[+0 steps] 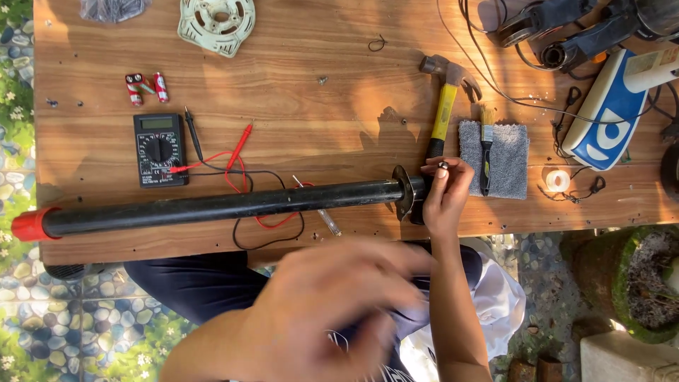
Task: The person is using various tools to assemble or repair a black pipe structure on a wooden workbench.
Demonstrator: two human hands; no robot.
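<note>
Lying across the table [283,78] from its red cap [30,224] at nine o'clock, the pipe [219,205] reaches my right hand [444,198], clenched round its three o'clock end, while my left hand [332,304] blurs at six o'clock, its grip impossible to tell.

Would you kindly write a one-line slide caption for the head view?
Right hand grips the flanged end of a long black tube on a wooden table; blurred left hand hovers nearer the camera.
</note>
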